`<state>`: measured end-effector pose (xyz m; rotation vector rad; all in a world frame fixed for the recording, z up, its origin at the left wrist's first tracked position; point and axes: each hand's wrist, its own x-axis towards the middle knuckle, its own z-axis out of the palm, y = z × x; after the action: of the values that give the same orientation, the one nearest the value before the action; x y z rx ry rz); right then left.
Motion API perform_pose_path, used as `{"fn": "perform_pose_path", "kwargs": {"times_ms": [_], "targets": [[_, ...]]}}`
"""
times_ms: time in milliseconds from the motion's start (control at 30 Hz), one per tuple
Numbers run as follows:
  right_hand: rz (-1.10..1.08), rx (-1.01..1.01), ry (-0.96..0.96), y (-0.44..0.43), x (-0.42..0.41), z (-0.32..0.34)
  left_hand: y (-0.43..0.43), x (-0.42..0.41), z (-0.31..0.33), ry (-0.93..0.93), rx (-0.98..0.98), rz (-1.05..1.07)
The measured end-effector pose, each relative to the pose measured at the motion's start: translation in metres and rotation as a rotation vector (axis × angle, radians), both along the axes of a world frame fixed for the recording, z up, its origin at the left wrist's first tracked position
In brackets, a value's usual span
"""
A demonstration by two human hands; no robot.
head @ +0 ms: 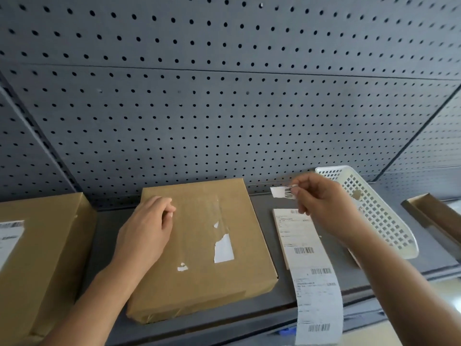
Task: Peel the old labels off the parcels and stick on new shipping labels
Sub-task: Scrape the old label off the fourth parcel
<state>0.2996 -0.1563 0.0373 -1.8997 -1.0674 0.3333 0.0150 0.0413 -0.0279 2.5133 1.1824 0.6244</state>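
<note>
Parcel in brown card (199, 255), flat and squarish, lies in the middle of a grey shelf (107, 233) in the single head-worn view, which looks forward and down at both hands. On its top face, white remnants of the old label (223, 249) cling near the right side, with a smaller fleck nearer the front, so the peeling looks only partly done. The left hand (147, 231) rests on the far left part of the parcel, fingers loosely curled and holding nothing I can make out, seemingly steadying it. The right hand (321, 206) is raised above the shelf to the right of the parcel, thumb and fingertips pinching a torn label scrap (280, 191) with a barcode on it. Below that hand a strip of new shipping labels (306, 258) lies on the shelf just beside the parcel and hangs over the near edge. A white plastic basket (374, 211) stands tipped at the far right, close behind the right hand; it may be where scraps go, though I cannot tell. A second parcel (37, 245) sits at the left with a label (10, 236) on its top. A dark pegboard (224, 108) fills the wall behind. To do this step well, I judge the scrap should be dropped clear of the fresh strip, then each remnant lifted from a loose corner and pulled low and slowly while the left hand presses the parcel flat, so the card does not tear.
</note>
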Motion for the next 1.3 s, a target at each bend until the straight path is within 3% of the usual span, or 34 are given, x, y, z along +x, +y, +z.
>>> {"fn": "perform_pose_path", "kwargs": {"times_ms": [233,367,467,633,1000,1100,1300], "targets": [[-0.44,-0.142,-0.109,-0.055,0.092,0.004,-0.001,0.003,0.003,0.014,-0.027,0.003],[-0.549,-0.369,-0.119,-0.07,0.135,-0.024,0.001,0.003,0.0,0.004,-0.029,0.003],[-0.558,-0.532,-0.146,-0.069,0.149,-0.048,0.0,0.004,0.001,0.009,-0.024,0.015],[-0.554,-0.642,-0.175,-0.064,0.151,-0.071,-0.001,0.006,0.002,0.009,-0.033,0.025],[-0.504,-0.728,-0.401,-0.06,0.159,-0.09,-0.002,0.006,0.0,0.009,-0.043,0.034],[-0.49,-0.737,-0.383,-0.058,0.158,-0.089,-0.001,0.005,0.0,-0.009,-0.038,0.01],[-0.571,-0.807,-0.54,-0.061,0.151,-0.067,-0.002,0.006,0.0,-0.023,-0.023,0.011]]}}
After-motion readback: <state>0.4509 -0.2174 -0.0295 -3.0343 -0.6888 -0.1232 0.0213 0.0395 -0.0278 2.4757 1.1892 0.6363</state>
